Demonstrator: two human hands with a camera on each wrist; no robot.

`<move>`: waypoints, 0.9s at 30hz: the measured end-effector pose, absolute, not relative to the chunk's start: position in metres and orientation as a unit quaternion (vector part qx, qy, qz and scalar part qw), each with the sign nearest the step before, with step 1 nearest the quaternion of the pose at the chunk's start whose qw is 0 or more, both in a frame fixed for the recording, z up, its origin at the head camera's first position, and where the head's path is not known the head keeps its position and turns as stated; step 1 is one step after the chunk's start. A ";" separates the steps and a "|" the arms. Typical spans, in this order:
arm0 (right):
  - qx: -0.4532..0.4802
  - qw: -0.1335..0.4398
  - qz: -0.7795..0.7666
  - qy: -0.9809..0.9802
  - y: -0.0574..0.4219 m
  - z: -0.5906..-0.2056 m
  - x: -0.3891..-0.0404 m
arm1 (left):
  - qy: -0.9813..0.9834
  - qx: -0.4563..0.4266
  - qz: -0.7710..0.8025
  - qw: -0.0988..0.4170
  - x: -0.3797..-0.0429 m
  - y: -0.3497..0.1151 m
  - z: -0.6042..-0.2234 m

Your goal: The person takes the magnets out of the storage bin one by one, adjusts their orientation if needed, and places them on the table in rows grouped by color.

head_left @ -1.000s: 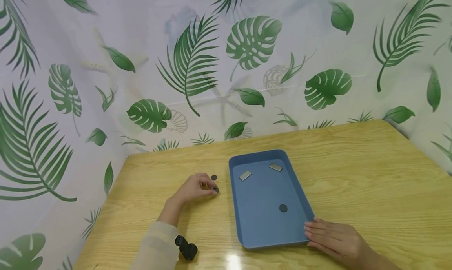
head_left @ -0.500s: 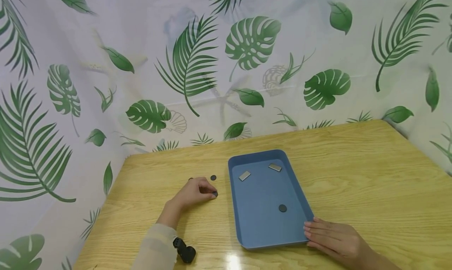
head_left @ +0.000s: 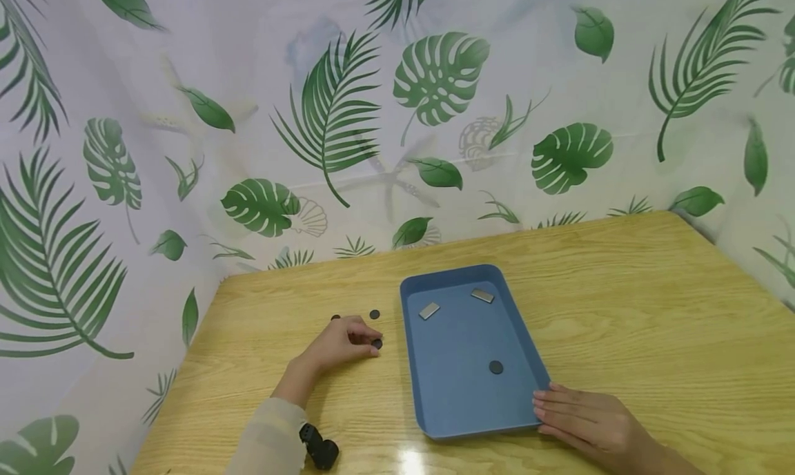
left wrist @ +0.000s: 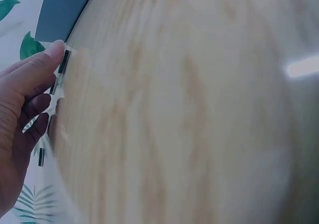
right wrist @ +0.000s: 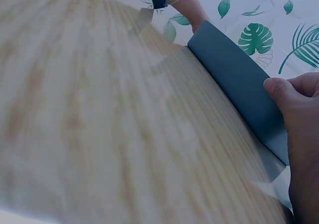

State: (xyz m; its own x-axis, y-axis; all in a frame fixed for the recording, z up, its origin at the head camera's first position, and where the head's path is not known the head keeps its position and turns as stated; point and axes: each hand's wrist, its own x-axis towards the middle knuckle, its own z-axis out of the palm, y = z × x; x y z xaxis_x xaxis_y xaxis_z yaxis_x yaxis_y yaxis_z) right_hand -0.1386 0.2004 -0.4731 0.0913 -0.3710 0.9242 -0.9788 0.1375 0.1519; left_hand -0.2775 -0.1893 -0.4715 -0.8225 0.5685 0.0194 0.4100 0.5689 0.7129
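Between thumb and forefinger, my left hand [head_left: 340, 342] pinches a small black disc [head_left: 377, 344] low over the table, left of the blue tray [head_left: 413, 385]. In the left wrist view the disc [left wrist: 65, 62] appears edge-on beside the thumb tip. A second black disc [head_left: 375, 314] lies just beyond those fingers, and another dark disc [head_left: 335, 317] is partly hidden behind the knuckles. My right hand [head_left: 590, 420] rests its straight fingers against the tray's near right corner; its thumb [right wrist: 276, 88] touches the outer wall in the right wrist view.
Inside the tray lie two silver rectangular pieces [head_left: 429, 311] [head_left: 482, 295] toward the far end and a black disc [head_left: 495, 367] nearer the front. A black wrist camera [head_left: 319, 447] sits at my left cuff. A leaf-patterned cloth [head_left: 373, 116] stands behind the wooden table [head_left: 621, 309].
My left hand has drawn slightly nearer to me with the black disc at its fingertips, uncovering part of a disc behind it. The right hand stays at the tray's corner.
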 end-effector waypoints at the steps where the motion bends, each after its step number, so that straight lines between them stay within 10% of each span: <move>1: 0.571 0.469 0.324 -0.591 0.200 -0.473 -0.139 | 0.880 0.278 0.370 0.107 -0.277 -0.189 -0.471; 27: 0.567 0.478 0.320 -0.589 0.198 -0.472 -0.139 | 0.843 0.464 0.266 0.062 -0.276 -0.145 -0.417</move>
